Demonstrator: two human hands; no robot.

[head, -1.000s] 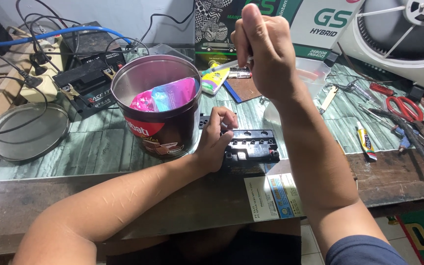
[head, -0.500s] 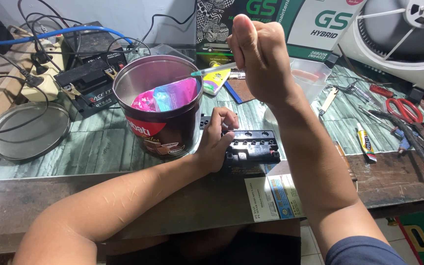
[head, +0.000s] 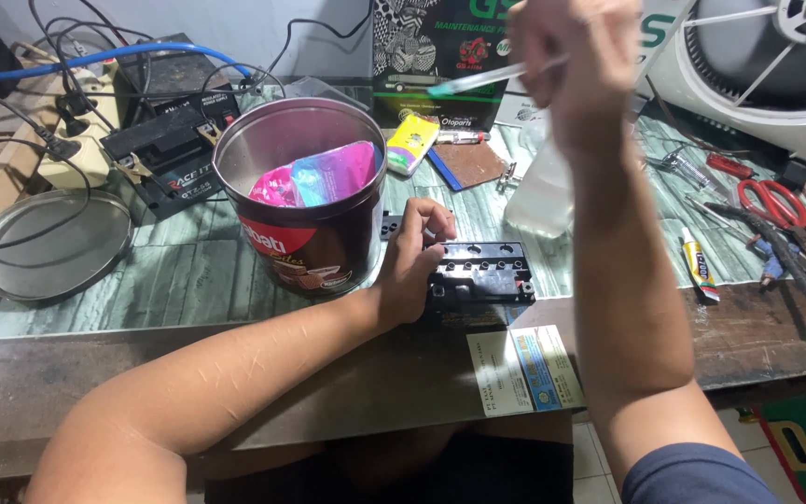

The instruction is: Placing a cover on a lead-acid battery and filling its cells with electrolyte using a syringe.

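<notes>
Your left hand sits center frame, fingers clamped on the top edge of the small black battery, which lies on the green mat just right of the round tin. Left forearm runs in from lower left, wrist bent down. Your right hand is raised at top center-right, closed tight on a thin pale tube w/ green tip pointing left, well above the battery. Right forearm nearly vertical.
</notes>
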